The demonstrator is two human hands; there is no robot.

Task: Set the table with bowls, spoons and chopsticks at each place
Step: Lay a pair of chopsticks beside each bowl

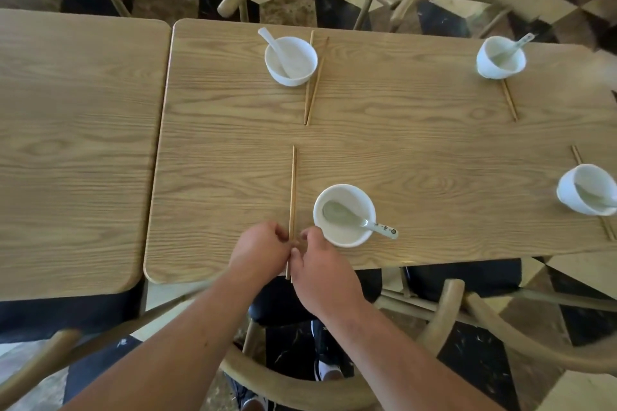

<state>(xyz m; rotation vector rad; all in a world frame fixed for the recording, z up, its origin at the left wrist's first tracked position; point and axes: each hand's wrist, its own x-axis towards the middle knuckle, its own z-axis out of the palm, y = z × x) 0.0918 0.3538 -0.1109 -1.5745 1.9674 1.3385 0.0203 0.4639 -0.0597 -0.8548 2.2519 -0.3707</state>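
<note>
Left hand (263,250) and right hand (320,264) sit together pinching the near end of the chopsticks (293,190), laid on the surface (400,130) just left of the bowl (344,215), and they look like light, stiff, roll-prone sticks, so holding that end as a pair seems smart.

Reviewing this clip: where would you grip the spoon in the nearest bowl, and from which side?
Probably pinch the spoon by its handle end, coming from the right: the handle juts over the bowl rim there, while the scoop lies inside.
</note>
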